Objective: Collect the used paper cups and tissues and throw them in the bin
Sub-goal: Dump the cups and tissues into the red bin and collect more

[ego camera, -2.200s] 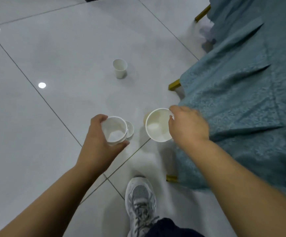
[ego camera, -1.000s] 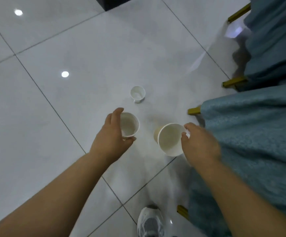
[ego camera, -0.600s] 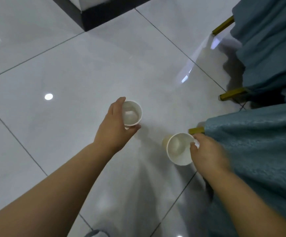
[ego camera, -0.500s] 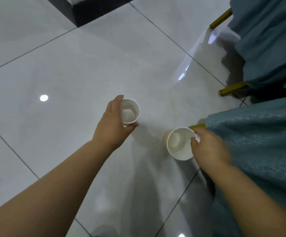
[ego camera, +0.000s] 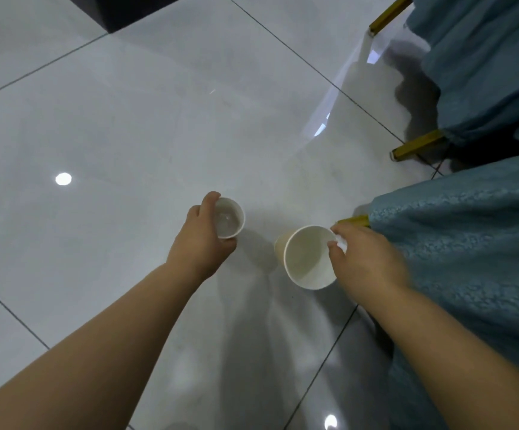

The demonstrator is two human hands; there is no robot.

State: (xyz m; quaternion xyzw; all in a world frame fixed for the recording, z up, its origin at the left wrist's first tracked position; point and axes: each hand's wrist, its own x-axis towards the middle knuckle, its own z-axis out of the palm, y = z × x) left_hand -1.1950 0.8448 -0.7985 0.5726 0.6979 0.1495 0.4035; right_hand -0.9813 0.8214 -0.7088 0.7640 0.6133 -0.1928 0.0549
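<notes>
Above glossy tiles, small round paper cup near wider tapered cup

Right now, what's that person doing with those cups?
A person is gathering used paper cups. The left hand grips a small white cup, and the right hand holds a bigger cup by its rim, with a scrap of white tissue pinched against it. Blue-draped furniture stands to the right on the tiled floor. No bin shows.

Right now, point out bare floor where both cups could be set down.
Bare tiled floor spreads left of and beyond the small cup, up to the dark plinth. Crowded right of the large cup: blue cloth, gold legs.
</notes>
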